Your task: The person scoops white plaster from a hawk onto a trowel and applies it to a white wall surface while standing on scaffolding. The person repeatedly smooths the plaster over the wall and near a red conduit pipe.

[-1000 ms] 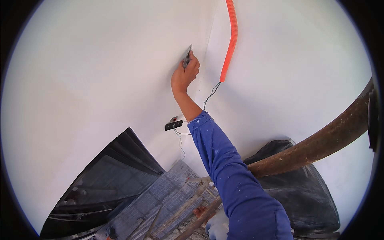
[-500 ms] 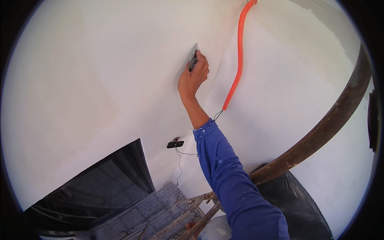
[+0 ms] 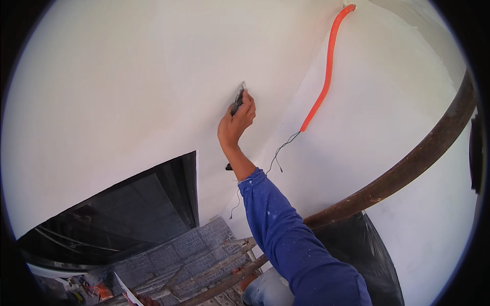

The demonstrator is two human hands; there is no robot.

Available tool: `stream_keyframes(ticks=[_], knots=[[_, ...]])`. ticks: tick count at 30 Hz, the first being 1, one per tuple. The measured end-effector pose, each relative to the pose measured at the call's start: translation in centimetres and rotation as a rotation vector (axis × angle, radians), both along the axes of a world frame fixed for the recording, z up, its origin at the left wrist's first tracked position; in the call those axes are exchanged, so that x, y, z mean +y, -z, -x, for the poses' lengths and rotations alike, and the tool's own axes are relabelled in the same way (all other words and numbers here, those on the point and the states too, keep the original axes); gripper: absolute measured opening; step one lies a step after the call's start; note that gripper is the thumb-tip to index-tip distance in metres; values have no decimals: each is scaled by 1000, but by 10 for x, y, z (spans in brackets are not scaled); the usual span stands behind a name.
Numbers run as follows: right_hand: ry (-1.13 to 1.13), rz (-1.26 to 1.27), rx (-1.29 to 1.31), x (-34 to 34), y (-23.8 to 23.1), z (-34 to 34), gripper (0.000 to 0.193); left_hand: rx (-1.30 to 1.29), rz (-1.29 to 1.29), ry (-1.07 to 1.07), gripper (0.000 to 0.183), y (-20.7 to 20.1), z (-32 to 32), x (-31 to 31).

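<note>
My right hand [image 3: 236, 120] is closed around a putty knife [image 3: 238, 101] with a dark, smeared body and a pale metallic tip. It is held up at the white wall surface [image 3: 153, 81], and the fingers partly cover the tool. My sleeve is blue and flecked with white. At the bottom edge, part of my left hand [image 3: 146, 301] grips a thin flat plate [image 3: 127, 289] with a pale face; the rest of that hand is cut off.
An orange corrugated conduit [image 3: 329, 69] hangs from the upper right, with loose wires [image 3: 280, 148] at its end. A thick brown pole [image 3: 408, 171] crosses the right side. Below are a dark window opening [image 3: 122, 209], wooden poles [image 3: 219, 265], black sheeting [image 3: 365, 250] and patterned paving [image 3: 194, 245].
My right hand with the putty knife has moved down and slightly left in view. The view has shifted too, and the left hand with the pale plate has come in at the bottom.
</note>
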State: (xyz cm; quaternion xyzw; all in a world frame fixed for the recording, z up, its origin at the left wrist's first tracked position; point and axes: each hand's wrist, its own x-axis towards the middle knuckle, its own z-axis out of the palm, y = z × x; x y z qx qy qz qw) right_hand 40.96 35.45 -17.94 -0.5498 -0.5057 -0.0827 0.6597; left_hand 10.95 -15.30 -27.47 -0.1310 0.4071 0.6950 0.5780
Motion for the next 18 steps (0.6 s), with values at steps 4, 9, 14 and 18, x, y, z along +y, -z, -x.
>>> stream_keyframes(ticks=[4,9,14,18], knots=[[63,251,942,34,-2,-69,42,11,106,-32,47,-20,-10,8],[108,423,697,-21,64,89,52,110,-19,-169,33,-34,-15,16],[159,703,1036,0,112,55,47,102,-157,-79,16,-24,-4,12],[121,714,1213,20,157,23,44,75,-357,32,19,-15,4,9]])
